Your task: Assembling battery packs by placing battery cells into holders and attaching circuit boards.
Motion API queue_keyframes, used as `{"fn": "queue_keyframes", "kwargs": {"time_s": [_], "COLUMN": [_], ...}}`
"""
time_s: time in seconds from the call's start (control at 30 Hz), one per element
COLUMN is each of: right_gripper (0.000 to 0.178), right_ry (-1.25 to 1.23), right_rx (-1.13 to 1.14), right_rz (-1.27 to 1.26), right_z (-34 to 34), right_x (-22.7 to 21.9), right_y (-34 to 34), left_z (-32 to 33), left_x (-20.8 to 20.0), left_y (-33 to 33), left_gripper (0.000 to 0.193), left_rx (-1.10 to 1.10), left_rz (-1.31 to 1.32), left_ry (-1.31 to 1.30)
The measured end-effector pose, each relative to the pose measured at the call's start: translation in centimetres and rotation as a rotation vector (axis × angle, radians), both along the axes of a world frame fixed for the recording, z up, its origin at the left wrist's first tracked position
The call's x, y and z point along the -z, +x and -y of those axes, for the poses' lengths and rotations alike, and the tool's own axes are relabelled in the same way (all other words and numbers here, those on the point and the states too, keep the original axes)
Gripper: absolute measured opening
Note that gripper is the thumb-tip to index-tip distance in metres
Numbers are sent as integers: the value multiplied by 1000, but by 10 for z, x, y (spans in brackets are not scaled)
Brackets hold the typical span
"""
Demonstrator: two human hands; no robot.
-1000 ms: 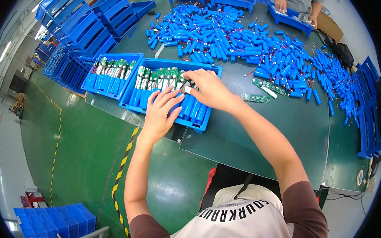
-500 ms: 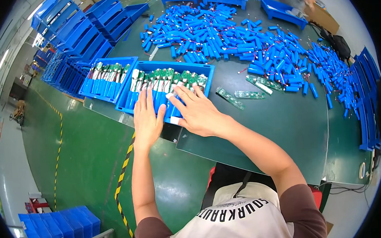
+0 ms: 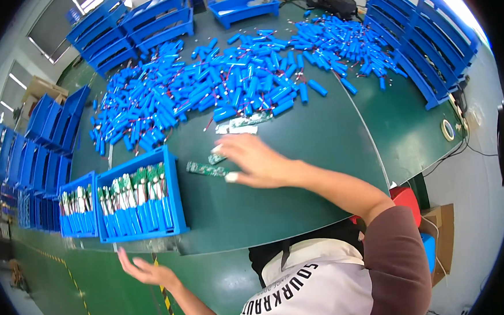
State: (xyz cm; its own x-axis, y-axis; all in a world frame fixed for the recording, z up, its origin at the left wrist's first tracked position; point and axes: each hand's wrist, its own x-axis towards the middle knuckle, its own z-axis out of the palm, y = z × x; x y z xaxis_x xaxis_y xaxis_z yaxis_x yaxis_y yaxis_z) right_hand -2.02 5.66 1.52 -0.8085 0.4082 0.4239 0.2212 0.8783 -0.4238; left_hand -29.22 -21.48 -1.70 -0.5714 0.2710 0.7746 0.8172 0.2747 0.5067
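- The right hand point(image 3: 255, 163) is over the green table point(image 3: 302, 128), near the centre of the frame, palm down. Its grip is wide — thumb and fingers stand well apart, with nothing seen between them. White caps point(image 3: 231, 177) cover the thumb tip and a fingertip.
- A green circuit board point(image 3: 205, 169) lies flat on the table just left of the right hand, its right end near the thumb. Whether they touch, I cannot tell.
- A second board point(image 3: 216, 158) shows just above it, partly hidden by the fingers.
- More boards point(image 3: 251, 119) lie above the hand, at the lower edge of the battery pile, with a white strip point(image 3: 236, 129) among them.
- The left hand point(image 3: 145, 272) is at the lower left, below the table edge in the frame. Its fingers are spread and it holds nothing.
- A blue bin point(image 3: 175, 188) at left centre holds upright rows of blue batteries point(image 3: 151, 213), with green boards and white parts at their upper ends.
- A smaller-looking blue bin point(image 3: 80, 234) stands beside it on the left, filled the same way.
- Loose blue batteries point(image 3: 201, 88) with red wires spread across the upper middle — a broad, jumbled heap.
- At the right edge, a tape roll point(image 3: 447, 130) lies on the table.
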Motion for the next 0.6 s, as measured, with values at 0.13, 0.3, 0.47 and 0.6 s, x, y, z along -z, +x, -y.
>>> {"fn": "queue_keyframes", "kwargs": {"time_s": [0.13, 0.3, 0.47, 0.6], "right_gripper": [47, 38, 44, 50], "right_ry": [-233, -56, 178, -149], "right_rx": [489, 764, 914, 610], "right_rz": [-231, -292, -130, -181], "right_z": [-60, -109, -154, -157], "right_x": [24, 22, 40, 36], "right_y": [99, 162, 219, 205], "left_z": [-8, -124, -219, -240], "left_x": [4, -34, -6, 6], "left_y": [71, 116, 96, 135], "left_gripper": [28, 45, 63, 65], "left_rx": [397, 939, 733, 730], "left_rz": [35, -81, -242, -242], "left_ry": [-72, -679, -891, -992]}}
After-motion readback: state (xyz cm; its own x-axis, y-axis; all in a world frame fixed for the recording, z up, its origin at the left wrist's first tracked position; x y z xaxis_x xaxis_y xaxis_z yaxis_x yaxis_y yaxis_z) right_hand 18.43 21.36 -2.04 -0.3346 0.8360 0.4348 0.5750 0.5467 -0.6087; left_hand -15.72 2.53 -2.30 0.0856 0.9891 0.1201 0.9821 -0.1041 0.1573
